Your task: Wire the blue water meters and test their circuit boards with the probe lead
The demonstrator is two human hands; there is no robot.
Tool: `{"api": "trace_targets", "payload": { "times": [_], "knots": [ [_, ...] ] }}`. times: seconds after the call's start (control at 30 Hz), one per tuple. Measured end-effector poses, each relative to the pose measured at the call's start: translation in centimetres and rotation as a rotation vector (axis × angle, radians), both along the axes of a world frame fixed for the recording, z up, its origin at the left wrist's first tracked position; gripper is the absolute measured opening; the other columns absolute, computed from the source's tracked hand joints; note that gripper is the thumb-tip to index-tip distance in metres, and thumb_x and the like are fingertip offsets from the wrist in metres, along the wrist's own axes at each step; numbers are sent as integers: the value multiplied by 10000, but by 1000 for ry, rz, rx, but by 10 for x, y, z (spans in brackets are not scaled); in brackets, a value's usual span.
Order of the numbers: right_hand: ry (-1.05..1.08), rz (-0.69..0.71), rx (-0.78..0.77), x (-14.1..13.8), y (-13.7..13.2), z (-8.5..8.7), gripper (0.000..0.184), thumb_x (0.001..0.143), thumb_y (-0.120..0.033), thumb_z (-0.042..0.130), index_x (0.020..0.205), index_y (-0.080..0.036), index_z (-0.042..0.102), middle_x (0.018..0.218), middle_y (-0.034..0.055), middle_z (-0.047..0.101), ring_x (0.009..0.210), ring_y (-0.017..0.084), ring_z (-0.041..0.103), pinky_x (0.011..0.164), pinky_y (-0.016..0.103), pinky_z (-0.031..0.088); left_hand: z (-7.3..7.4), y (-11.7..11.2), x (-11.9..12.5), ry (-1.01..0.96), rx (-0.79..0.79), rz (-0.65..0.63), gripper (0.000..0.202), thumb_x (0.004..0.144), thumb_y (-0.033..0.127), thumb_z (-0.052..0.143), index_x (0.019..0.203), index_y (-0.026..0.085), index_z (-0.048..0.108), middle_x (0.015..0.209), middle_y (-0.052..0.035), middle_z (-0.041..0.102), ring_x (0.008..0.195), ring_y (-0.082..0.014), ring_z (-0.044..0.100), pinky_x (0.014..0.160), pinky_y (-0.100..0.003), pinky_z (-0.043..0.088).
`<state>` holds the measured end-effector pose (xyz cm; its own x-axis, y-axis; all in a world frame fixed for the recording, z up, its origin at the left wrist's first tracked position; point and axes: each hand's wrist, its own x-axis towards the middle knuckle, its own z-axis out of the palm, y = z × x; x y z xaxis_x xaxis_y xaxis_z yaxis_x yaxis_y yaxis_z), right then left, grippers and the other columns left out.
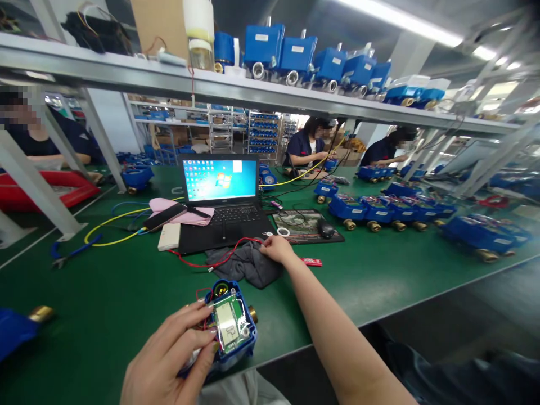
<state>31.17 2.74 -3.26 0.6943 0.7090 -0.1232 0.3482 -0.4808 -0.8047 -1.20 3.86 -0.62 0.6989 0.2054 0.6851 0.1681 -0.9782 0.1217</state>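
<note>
The left hand [171, 351] grips the blue meter [228, 323] along its left side, fingertips over the board's edge. The right hand [277, 248] pinches the red cable [248, 239] near one end. The meter lies nearer the body, down and left of that pinch, its long side pointing roughly away from the person; beyond are the cloth [253, 270] and laptop [220, 180].

Mixes plastic, metal and cloth.
Shows smooth plastic on the device housing [237, 356], glossy clear film [243, 322] over its circuit board [237, 307], shiny brassy metal at the fitting [253, 314], matt crumpled cloth [252, 270], matt plastic on the laptop [198, 239], and a smooth, faintly glossy tabletop [371, 281].
</note>
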Motion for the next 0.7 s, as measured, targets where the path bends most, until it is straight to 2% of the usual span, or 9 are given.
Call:
{"api": "trace_targets", "payload": {
  "times": [0.1, 0.2, 0.3, 0.37, 0.43, 0.6, 0.7],
  "knots": [
    [129, 48, 51, 2, -4, 10, 182, 905, -295, 601, 854, -120, 606, 821, 6, 612, 706, 120, 591, 658, 273, 514, 5, -3, 2, 1, -22, 4, 73, 879, 287, 549, 873, 249, 612, 1111, -28, 633, 1091, -190, 588, 868, -295, 529],
    [312, 131, 182, -4, -17, 25, 201, 882, -300, 619, 795, -125, 572, 641, -48, 529, 512, 66, 480, 499, 192, 420, 12, -7, 5, -28, -71, 5, 88, 887, 271, 530, 848, 250, 606, 1064, -25, 648, 1059, -180, 602, 845, -289, 530],
    [500, 234, 319, -23, -31, 43, 335, 687, -397, 769, 752, -137, 568, 567, -69, 486, 463, 43, 420, 440, 166, 322, 15, -9, 6, -34, -148, 11, 77, 881, 231, 531, 865, 247, 604, 1067, -21, 649, 1064, -171, 596, 868, -293, 521],
    [602, 294, 378, -40, -38, 54, 477, 512, -458, 838, 766, -133, 598, 571, -60, 507, 468, 40, 426, 431, 164, 303, 17, -10, 6, -16, -206, 9, 84, 880, 216, 530, 892, 250, 606, 1082, -18, 646, 1081, -168, 585, 883, -298, 517],
    [678, 349, 406, -59, -44, 63, 557, 428, -493, 857, 775, -129, 618, 572, -47, 529, 463, 39, 434, 425, 162, 302, 19, -11, 5, 15, -261, 1, 105, 883, 216, 527, 926, 261, 613, 1095, -11, 643, 1091, -169, 577, 914, -322, 506],
    [750, 476, 431, -102, -56, 80, 480, 494, -467, 865, 729, -137, 607, 564, -25, 582, 458, 51, 490, 435, 157, 361, 30, -20, 8, 30, -344, 74, 159, 856, 282, 586, 1011, 280, 625, 1167, -28, 605, 1175, -241, 511, 1043, -505, 386],
    [736, 529, 453, -119, -61, 84, 424, 548, -426, 862, 752, -140, 625, 595, -19, 613, 481, 56, 528, 464, 155, 412, 37, -28, 16, -35, -411, 102, 154, 834, 304, 623, 980, 258, 638, 1092, -38, 612, 1147, -251, 509, 1039, -507, 361]
  ]
}}
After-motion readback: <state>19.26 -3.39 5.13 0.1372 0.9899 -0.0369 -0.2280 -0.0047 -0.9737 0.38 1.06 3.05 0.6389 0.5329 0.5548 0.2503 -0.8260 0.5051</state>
